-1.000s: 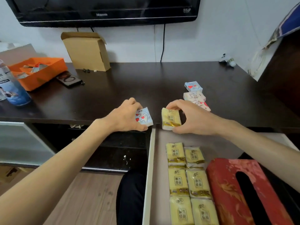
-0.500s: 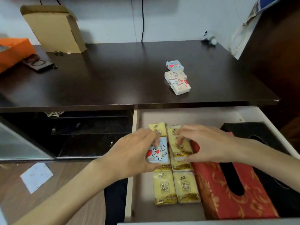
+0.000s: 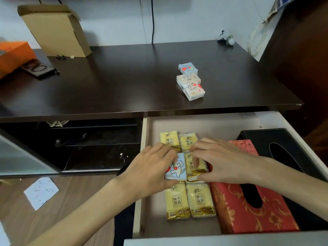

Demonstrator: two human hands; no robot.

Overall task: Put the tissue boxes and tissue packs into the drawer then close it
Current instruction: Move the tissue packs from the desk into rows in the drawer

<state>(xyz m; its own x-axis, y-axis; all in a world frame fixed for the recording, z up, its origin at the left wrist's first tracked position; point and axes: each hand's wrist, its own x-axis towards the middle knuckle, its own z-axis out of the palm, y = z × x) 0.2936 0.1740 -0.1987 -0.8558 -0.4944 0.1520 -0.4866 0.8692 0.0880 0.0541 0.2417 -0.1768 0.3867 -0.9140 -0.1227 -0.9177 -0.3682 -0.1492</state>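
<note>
In the open drawer, two yellow packs lie side by side nearest the camera, flush against a red tissue box with a black tissue box beyond it. Just behind the yellow pair, the person's left hand holds a blue cartoon pack, fingers curled over its far edge and thumb under its near edge, settling it on top of the row. The right hand pinches another yellow pack beside it, fingers pressing on its face. Two more yellow packs sit behind the hands.

The risk lies in the stacking: the slick wrappers look likely to slide, and a pack perched on the row could tip off or stand high enough to catch the worktop edge when the drawer shuts.

Farther back on the dark worktop, three cartoon packs remain to be stowed, so closing now would leave the job unfinished. A cardboard box stands at the rear.
</note>
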